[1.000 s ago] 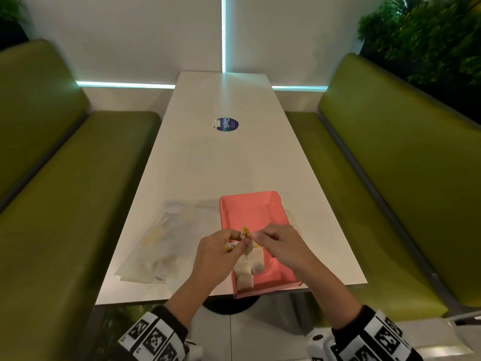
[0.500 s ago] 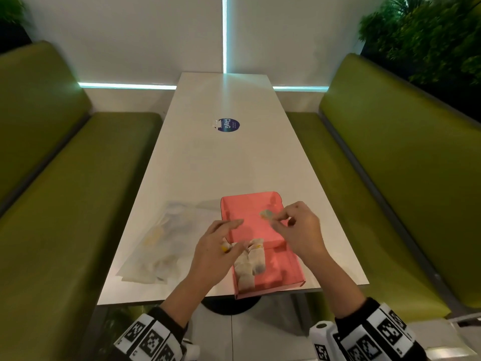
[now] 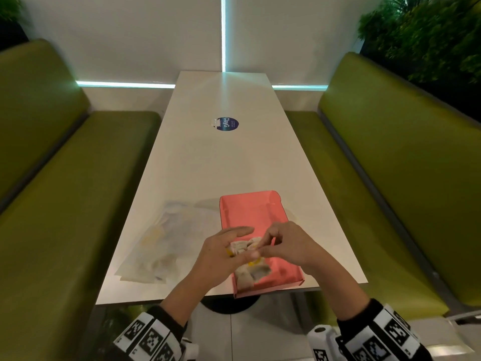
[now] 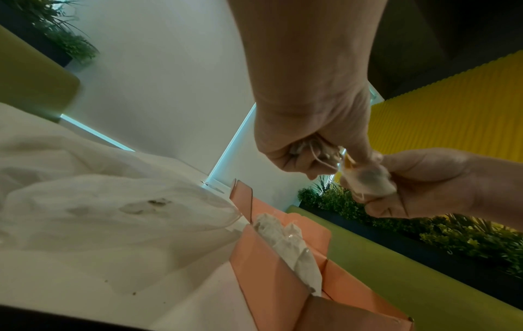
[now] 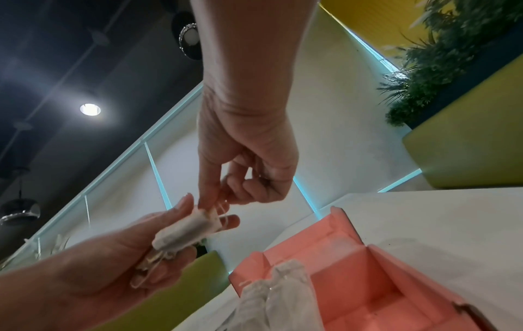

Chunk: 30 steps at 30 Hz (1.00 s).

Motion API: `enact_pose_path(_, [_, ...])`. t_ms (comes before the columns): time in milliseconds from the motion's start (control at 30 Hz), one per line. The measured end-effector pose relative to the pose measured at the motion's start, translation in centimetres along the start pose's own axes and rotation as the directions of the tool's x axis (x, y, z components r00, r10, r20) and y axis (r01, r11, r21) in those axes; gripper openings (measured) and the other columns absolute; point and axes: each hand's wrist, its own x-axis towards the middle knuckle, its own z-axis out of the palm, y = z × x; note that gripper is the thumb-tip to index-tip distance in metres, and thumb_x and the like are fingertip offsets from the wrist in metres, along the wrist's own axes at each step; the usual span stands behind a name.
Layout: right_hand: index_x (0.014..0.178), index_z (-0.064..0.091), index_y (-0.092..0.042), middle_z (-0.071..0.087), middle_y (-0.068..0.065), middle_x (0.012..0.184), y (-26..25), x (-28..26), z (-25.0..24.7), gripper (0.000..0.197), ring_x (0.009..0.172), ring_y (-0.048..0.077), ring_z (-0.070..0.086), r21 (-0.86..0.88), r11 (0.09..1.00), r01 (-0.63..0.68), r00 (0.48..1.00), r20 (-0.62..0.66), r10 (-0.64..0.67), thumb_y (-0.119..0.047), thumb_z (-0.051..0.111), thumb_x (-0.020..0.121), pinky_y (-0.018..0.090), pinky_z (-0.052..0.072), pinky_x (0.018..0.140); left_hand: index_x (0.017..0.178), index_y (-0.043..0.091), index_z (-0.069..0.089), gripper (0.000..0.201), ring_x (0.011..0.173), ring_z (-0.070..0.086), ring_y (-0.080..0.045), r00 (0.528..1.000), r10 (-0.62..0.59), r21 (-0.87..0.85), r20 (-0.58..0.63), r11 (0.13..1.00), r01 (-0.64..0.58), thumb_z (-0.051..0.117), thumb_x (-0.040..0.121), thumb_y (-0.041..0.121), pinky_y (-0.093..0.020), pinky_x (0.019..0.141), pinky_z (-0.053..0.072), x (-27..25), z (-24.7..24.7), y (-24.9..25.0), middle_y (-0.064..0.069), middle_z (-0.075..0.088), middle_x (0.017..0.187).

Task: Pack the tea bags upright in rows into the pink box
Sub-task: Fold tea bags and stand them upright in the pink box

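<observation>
- Left hand held a small bunch of tea bags above the pink box.
- Right hand pinched one bag's string.
- Packed bags sat at the box's near end on the worktop.

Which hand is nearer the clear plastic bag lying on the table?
Left. The left hand hovers just beside the plastic bag; the right hand is above the pink box, farther away.

Right hand back at left hand, pinching tea bag.
</observation>
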Motion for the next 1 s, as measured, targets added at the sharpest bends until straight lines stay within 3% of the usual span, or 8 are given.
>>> enact_pose_path(67, [0.070, 0.069, -0.015, 0.064, -0.004, 0.079, 0.2, 0.2, 0.3, 0.010, 0.066, 0.006, 0.049, 0.070, 0.997, 0.016, 0.998, -0.054, -0.012, -0.011, 0.077, 0.074, 0.022, 0.042, 0.066, 0.097, 0.030, 0.070, 0.027, 0.087, 0.061, 0.006, 0.999, -0.026, -0.020, -0.021, 0.999, 0.026, 0.079, 0.071, 0.027, -0.007, 0.075, 0.043, -0.1, 0.3, -0.1, 0.017, 0.067, 0.097])
enact_pose_path(133, [0.072, 0.069, -0.016, 0.064, -0.002, 0.080, 0.5, 0.4, 0.6, 0.008, 0.065, 0.006, 0.048, 0.120, 0.993, 0.005, 0.995, -0.097, 0.007, -0.012, 0.076, 0.076, 0.022, 0.041, 0.065, 0.080, 0.030, 0.071, 0.009, 0.063, 0.058, 0.002, 0.996, -0.073, -0.060, -0.059, 0.996, 0.070, 0.077, 0.075, 0.026, -0.015, 0.059, 0.044, 0.0, 0.3, -0.2, 0.016, 0.067, 0.072])
enact_pose_path(267, [0.082, 0.068, -0.016, 0.061, -0.005, 0.085, 0.6, 0.3, 0.5, 0.010, 0.064, 0.007, 0.046, 0.182, 0.983, -0.012, 0.994, -0.104, 0.032, -0.018, 0.076, 0.077, 0.021, 0.043, 0.064, 0.073, 0.027, 0.069, 0.011, 0.043, 0.046, 0.000, 0.991, -0.127, -0.132, -0.040, 0.984, 0.121, 0.071, 0.082, 0.021, -0.019, 0.049, 0.037, 0.2, 0.1, 0.1, 0.018, 0.058, 0.052])
enact_pose_path(400, [0.099, 0.063, -0.037, 0.053, -0.006, 0.110, 0.9, 0.2, 0.4, 0.038, 0.066, 0.007, 0.047, 0.133, 0.991, 0.029, 0.999, 0.037, -0.034, -0.016, 0.080, 0.072, 0.021, 0.048, 0.068, 0.078, 0.022, 0.072, 0.007, 0.042, 0.044, -0.006, 0.987, -0.159, -0.180, -0.030, 0.972, 0.151, 0.069, 0.083, 0.019, -0.024, 0.047, 0.039, 0.2, 0.0, 0.3, 0.012, 0.058, 0.052])
enact_pose_path(533, [0.085, 0.072, -0.010, 0.060, -0.003, 0.102, 1.4, 1.0, 0.8, 0.012, 0.074, 0.011, 0.052, 0.078, 0.996, 0.049, 0.995, -0.089, -0.042, -0.012, 0.077, 0.075, 0.023, 0.049, 0.070, 0.084, 0.021, 0.075, 0.005, 0.042, 0.044, -0.006, 0.986, -0.161, -0.187, -0.043, 0.971, 0.150, 0.070, 0.082, 0.020, -0.022, 0.047, 0.039, 0.1, 0.0, 0.4, 0.013, 0.060, 0.053])
enact_pose_path(633, [0.078, 0.071, -0.007, 0.063, -0.004, 0.094, 1.4, 1.0, 0.9, 0.007, 0.067, 0.009, 0.053, 0.107, 0.993, 0.057, 0.990, -0.134, -0.043, -0.011, 0.076, 0.075, 0.017, 0.048, 0.064, 0.085, 0.022, 0.076, 0.007, 0.045, 0.047, -0.002, 0.985, -0.122, -0.154, -0.122, 0.983, 0.103, 0.072, 0.079, 0.024, -0.018, 0.050, 0.041, 0.0, 0.0, 0.4, 0.008, 0.069, 0.063])
enact_pose_path(833, [0.072, 0.069, -0.012, 0.064, -0.001, 0.093, 0.9, 0.7, 0.0, 0.008, 0.071, 0.013, 0.056, 0.152, 0.985, 0.086, 0.985, -0.162, -0.061, -0.011, 0.073, 0.079, 0.027, 0.052, 0.069, 0.086, 0.024, 0.076, 0.011, 0.054, 0.055, 0.005, 0.974, -0.024, 0.076, -0.226, 0.996, 0.043, 0.071, 0.078, 0.030, -0.018, 0.059, 0.045, 0.0, -0.3, -0.2, 0.016, 0.069, 0.073])
enact_pose_path(1000, [0.069, 0.069, -0.011, 0.060, -0.005, 0.099, -0.1, 0.0, -0.3, 0.017, 0.069, 0.013, 0.056, 0.119, 0.993, 0.021, 1.000, 0.005, -0.022, -0.014, 0.066, 0.085, 0.022, 0.048, 0.067, 0.090, 0.019, 0.073, 0.015, 0.067, 0.067, -0.016, 0.950, 0.138, 0.407, -0.279, 0.914, -0.013, 0.067, 0.084, 0.031, -0.027, 0.060, 0.051, 0.1, -0.5, -0.5, 0.003, 0.074, 0.077])
